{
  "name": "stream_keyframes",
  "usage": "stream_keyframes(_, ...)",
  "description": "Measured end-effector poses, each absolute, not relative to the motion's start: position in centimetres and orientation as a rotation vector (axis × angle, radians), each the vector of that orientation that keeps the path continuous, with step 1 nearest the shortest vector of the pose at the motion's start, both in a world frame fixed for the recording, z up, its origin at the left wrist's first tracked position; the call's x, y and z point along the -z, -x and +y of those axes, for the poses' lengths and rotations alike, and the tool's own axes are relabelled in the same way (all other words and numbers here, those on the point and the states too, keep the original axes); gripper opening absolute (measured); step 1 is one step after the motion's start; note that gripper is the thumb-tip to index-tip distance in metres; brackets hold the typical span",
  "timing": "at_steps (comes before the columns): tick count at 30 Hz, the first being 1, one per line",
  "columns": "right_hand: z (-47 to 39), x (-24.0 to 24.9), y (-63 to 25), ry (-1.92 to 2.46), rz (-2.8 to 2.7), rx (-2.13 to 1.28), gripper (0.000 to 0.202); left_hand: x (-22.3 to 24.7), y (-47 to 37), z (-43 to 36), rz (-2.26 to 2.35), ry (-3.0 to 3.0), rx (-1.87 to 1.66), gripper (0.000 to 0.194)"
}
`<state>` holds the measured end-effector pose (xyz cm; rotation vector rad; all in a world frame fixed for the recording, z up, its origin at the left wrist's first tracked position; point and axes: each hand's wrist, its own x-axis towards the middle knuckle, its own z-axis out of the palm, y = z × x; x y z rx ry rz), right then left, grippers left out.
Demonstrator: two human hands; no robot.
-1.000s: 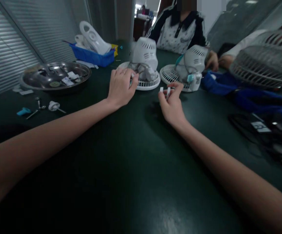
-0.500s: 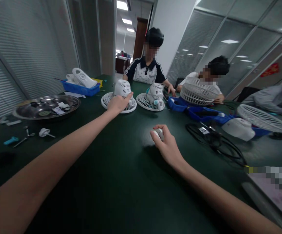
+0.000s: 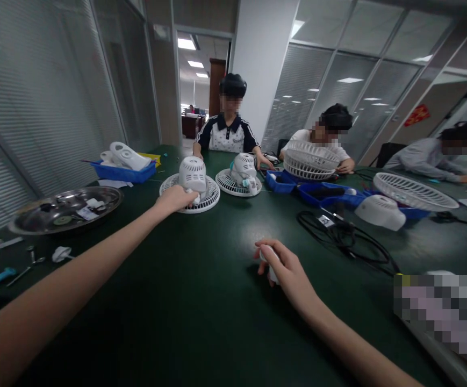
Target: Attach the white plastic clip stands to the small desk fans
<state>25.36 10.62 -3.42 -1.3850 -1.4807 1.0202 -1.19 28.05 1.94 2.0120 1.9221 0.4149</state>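
My left hand (image 3: pixel 175 199) reaches far across the table to a white fan head (image 3: pixel 193 174), which rests face down on its round grille. Its fingers close on a small white part at the near side of the motor housing; the fingertips are partly hidden. Closer in, my right hand (image 3: pixel 287 266) holds a small rounded white plastic part (image 3: pixel 272 262) between thumb and fingers, just over the dark green table (image 3: pixel 201 301). A second fan head (image 3: pixel 243 169), with a turquoise piece on it, lies on its grille to the right of the first.
At the left stand a steel tray (image 3: pixel 19 228) of small parts, a blue bin (image 3: pixel 124 173), a screwdriver-like turquoise piece (image 3: pixel 3 276) and screws. Black cable (image 3: pixel 372 250), blue bins (image 3: pixel 280 185), white grilles (image 3: pixel 414 193) and a white cover (image 3: pixel 380 211) lie right. Several co-workers sit beyond.
My left hand has shifted from the side of the fan head to lower on its near side. My right hand has turned, still holding the white part. The view has tilted up and right.
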Motion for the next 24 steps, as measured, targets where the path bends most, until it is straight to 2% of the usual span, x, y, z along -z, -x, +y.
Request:
stream_keyframes(3, 10.3, 3.3, -25.2, 1.414, -1.419, -1.044, 0.04, -2.9, 1.5, 25.4, 1.898, -2.044, -0.308, 0.048)
stream_keyframes(11, 9.6, 2.8, -24.8, 1.406, -1.337, -1.099, 0.035, -5.2, -1.4, 17.1, 1.834, -2.232, -0.039, 0.059)
stream_keyframes(17, 9.1, 2.9, -25.1, 1.553, -1.459, -0.944, 0.041, -5.9, -2.7, 16.4, 1.859, -2.322, -0.052, 0.061)
stream_keyframes(22, 8.2, 2.6, -25.0, 1.454, -1.761, -0.795, 0.035, -4.9, -1.6, 14.0, 1.93, -2.264, -0.126, 0.056)
stream_keyframes(24, 7.7, 2.6, -24.9, 1.426, -1.881, -0.633, 0.031, -4.6, -1.1, 12.3, 1.904, -2.204, -0.165, 0.055)
